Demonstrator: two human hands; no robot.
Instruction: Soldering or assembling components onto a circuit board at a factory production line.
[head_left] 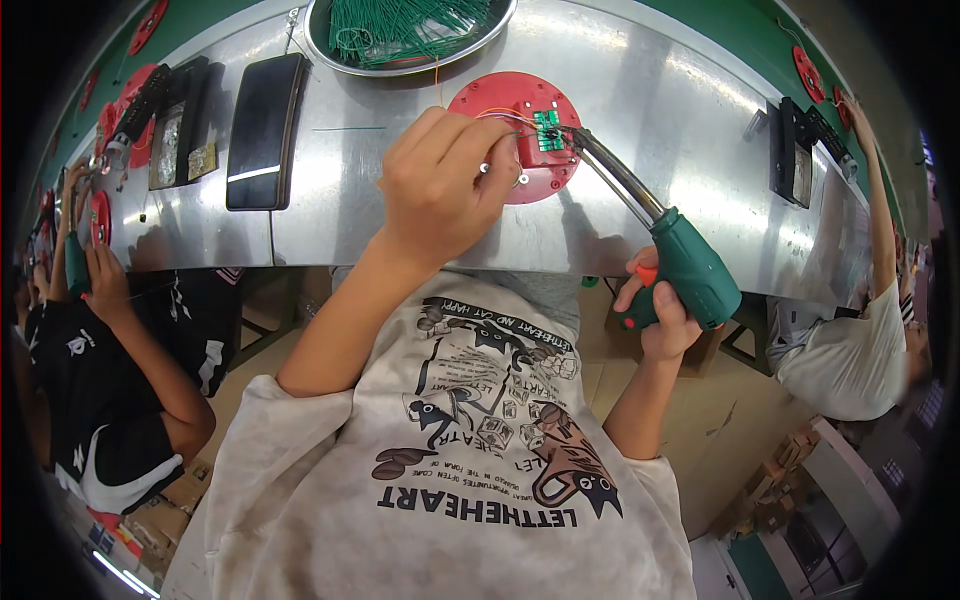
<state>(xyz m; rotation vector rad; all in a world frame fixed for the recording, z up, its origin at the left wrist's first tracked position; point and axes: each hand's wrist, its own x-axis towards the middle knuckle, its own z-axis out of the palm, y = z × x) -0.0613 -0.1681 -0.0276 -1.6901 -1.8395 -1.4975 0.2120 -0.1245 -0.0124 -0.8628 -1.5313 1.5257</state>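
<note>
A red round disc point(549, 188) lies on the metal bench in front of me, with a small green circuit board point(548, 131) mounted on it. Thin orange and pale wires run across the disc to the board. My left hand point(438, 180) is closed in a pinch at the disc's left side, on a thin dark wire point(517, 134) reaching toward the board. My right hand point(662, 312) is wrapped round the handle of a green soldering gun point(692, 262) with an orange-red trigger. The gun's tip is at the board's right edge; whether it touches is unclear.
A metal bowl point(410, 68) of green wires stands at the back. A black phone point(262, 130) lies to the left, beside a black tray point(180, 125). One loose wire point(348, 129) lies near the phone. Another black holder point(793, 150) stands right. People work on both sides.
</note>
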